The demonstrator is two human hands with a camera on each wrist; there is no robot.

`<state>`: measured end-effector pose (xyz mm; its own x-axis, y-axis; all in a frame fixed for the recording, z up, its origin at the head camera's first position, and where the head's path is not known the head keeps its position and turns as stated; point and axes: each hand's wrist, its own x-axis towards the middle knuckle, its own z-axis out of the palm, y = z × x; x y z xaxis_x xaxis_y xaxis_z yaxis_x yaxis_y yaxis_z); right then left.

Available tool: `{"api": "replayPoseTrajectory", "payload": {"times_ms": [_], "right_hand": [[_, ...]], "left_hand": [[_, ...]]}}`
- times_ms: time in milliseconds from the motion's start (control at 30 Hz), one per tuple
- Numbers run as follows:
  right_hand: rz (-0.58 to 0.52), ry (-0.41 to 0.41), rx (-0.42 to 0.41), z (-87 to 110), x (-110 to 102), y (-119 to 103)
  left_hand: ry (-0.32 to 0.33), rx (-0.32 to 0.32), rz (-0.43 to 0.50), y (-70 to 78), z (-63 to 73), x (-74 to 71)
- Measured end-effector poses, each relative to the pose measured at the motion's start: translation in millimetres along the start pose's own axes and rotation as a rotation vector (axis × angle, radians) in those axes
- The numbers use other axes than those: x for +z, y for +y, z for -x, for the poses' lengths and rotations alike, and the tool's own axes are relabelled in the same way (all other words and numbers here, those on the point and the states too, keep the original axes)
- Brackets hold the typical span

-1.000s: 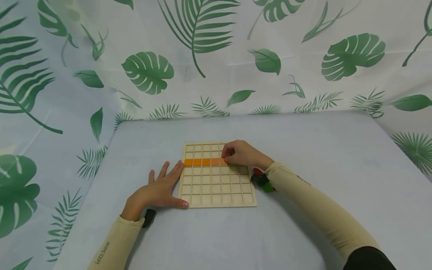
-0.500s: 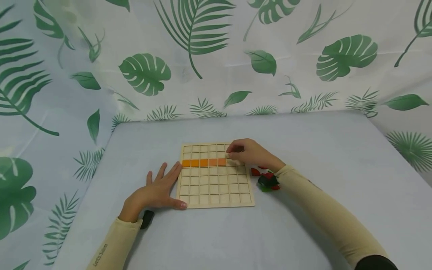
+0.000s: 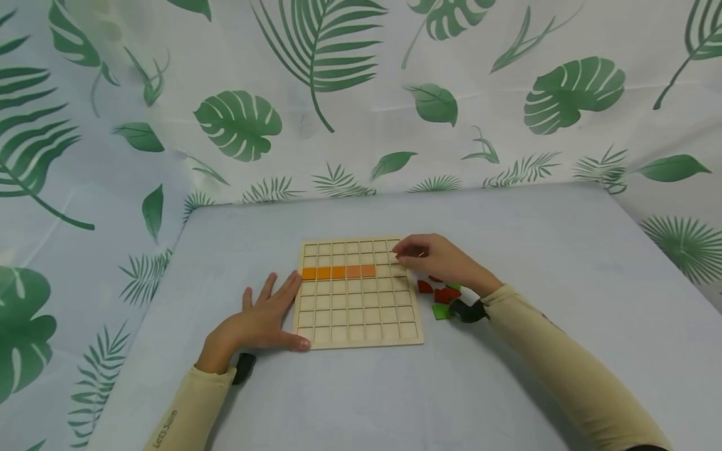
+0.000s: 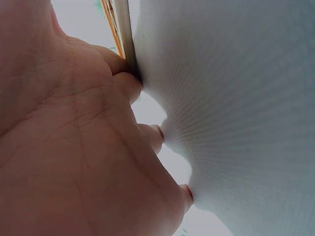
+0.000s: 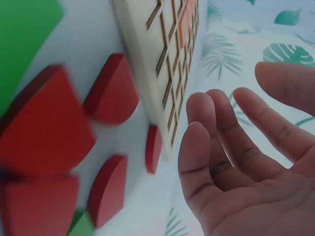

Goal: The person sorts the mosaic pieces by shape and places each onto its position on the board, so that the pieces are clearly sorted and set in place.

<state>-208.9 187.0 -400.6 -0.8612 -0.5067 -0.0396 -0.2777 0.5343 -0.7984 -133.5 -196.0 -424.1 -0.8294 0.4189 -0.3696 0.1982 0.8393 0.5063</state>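
A wooden grid board [image 3: 358,318] lies flat on the table. Three orange tiles [image 3: 323,273] and two paler salmon tiles [image 3: 361,271] sit side by side in one row, starting from its left edge. My left hand [image 3: 256,326] has its fingers spread, with thumb and index finger touching the board's left side. Over the board's right edge is my right hand [image 3: 442,257], its fingers loosely bent. The right wrist view shows nothing between its fingers [image 5: 241,132]. Quarter-round red pieces [image 5: 110,93] lie just beside the board.
To the right of the board, red pieces [image 3: 447,295] and green pieces [image 3: 442,312] are scattered loose below my right hand. A black wrist camera [image 3: 469,311] partly covers them. A leaf-patterned curtain [image 3: 350,138] stands behind the pale table [image 3: 338,401].
My right hand has drawn back to the right from the last salmon tile, uncovering the tile and more loose pieces. The left hand stays at the board's edge.
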Motion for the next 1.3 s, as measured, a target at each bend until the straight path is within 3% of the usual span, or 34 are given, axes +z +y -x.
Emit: {"api": "replayPoseTrajectory", "payload": {"times_ms": [667,1300], "right_hand": [[0.084,0.034,0.058,42.6,-21.5,23.4],[0.129,0.03,0.106,64.9,-38.0,45.9]], "left_hand": [[0.006,-0.012,-0.011,2.7,0.4,2.6],[0.014,-0.003,-0.034,1.5,0.7,2.5]]}}
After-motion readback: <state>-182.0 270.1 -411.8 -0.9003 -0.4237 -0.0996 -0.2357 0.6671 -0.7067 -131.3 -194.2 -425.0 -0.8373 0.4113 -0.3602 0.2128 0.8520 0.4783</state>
